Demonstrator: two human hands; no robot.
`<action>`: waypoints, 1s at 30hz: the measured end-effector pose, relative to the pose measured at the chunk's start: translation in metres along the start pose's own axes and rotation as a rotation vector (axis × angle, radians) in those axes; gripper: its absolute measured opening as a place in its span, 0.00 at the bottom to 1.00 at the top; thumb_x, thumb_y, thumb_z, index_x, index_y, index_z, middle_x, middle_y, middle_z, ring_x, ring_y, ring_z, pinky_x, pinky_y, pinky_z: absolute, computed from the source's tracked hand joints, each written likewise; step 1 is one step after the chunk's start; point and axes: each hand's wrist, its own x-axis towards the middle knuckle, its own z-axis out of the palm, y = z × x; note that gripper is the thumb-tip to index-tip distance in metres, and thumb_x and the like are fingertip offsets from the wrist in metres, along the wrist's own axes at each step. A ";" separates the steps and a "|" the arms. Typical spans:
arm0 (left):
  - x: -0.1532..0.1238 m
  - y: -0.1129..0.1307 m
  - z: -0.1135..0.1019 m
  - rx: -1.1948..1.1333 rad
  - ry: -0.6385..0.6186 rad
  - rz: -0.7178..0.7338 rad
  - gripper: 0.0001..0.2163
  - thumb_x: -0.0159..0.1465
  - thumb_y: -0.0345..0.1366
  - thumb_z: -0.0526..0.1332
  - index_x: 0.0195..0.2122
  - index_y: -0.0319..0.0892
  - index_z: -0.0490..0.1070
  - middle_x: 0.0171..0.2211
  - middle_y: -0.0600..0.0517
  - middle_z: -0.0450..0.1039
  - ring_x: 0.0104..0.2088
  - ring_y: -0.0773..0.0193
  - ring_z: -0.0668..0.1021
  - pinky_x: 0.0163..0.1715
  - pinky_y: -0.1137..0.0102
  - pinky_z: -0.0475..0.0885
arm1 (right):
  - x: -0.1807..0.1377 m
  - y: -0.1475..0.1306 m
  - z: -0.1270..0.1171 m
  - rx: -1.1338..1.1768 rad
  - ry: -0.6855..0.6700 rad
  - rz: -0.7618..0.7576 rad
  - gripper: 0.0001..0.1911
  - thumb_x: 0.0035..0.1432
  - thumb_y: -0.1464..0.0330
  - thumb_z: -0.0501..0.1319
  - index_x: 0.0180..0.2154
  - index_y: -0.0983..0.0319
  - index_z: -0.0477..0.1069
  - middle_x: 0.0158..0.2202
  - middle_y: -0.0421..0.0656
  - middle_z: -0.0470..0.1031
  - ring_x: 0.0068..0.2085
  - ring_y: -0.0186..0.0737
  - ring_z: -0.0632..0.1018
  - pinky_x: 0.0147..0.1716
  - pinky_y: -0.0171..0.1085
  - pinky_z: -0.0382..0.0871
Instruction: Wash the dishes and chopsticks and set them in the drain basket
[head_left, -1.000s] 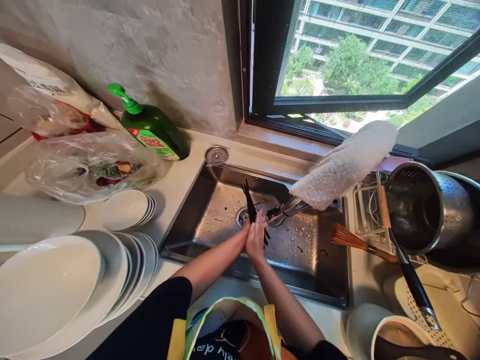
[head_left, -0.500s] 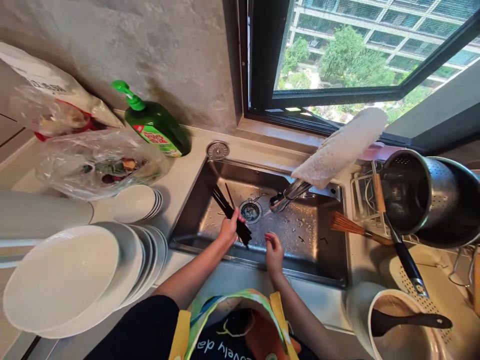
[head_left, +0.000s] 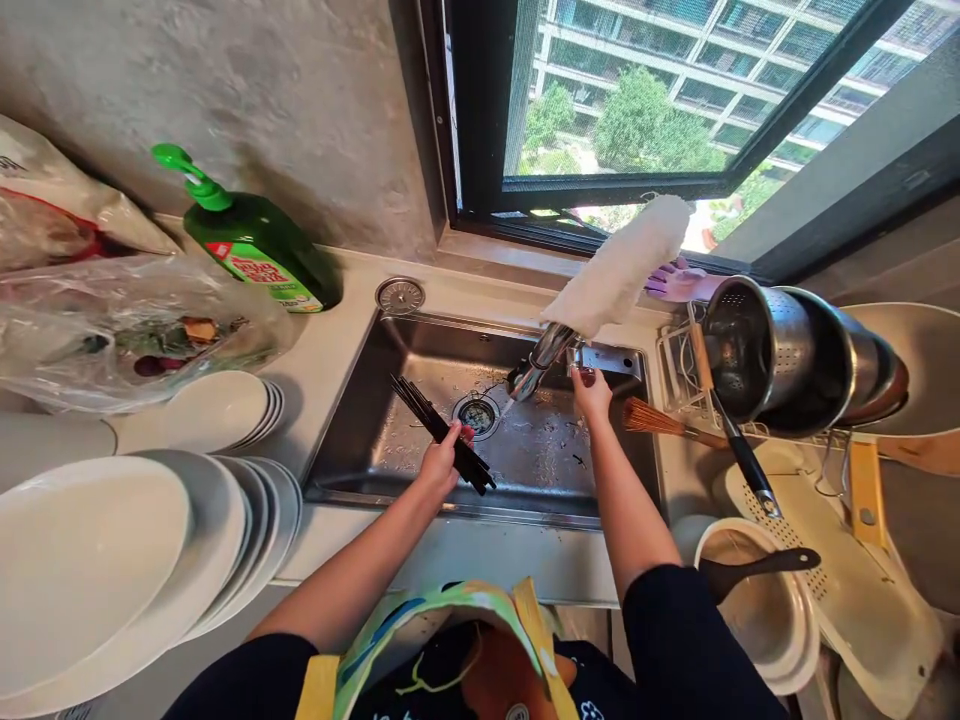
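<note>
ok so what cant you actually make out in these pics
All in the head view:
How many chopsticks the left hand holds: its fingers cover part of the bundle and the sticks merge.
Whether the right hand touches the faucet: the hand hides any contact.
What is in the plastic bag: crumpled film blurs it, and the left edge cuts it off.
The inside of the pots: the colander blocks them.

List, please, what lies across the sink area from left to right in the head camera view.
Stacked white plates → left hand gripping black chopsticks → sink drain → right hand → bamboo brush → steel colander
</note>
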 end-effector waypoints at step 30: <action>0.024 -0.015 0.011 0.045 0.084 -0.064 0.10 0.53 0.34 0.71 0.29 0.37 0.71 0.24 0.52 0.75 0.26 0.67 0.78 0.28 0.73 0.70 | 0.023 -0.003 0.019 -0.170 -0.003 -0.091 0.19 0.60 0.68 0.47 0.33 0.66 0.76 0.29 0.52 0.78 0.30 0.42 0.75 0.32 0.36 0.61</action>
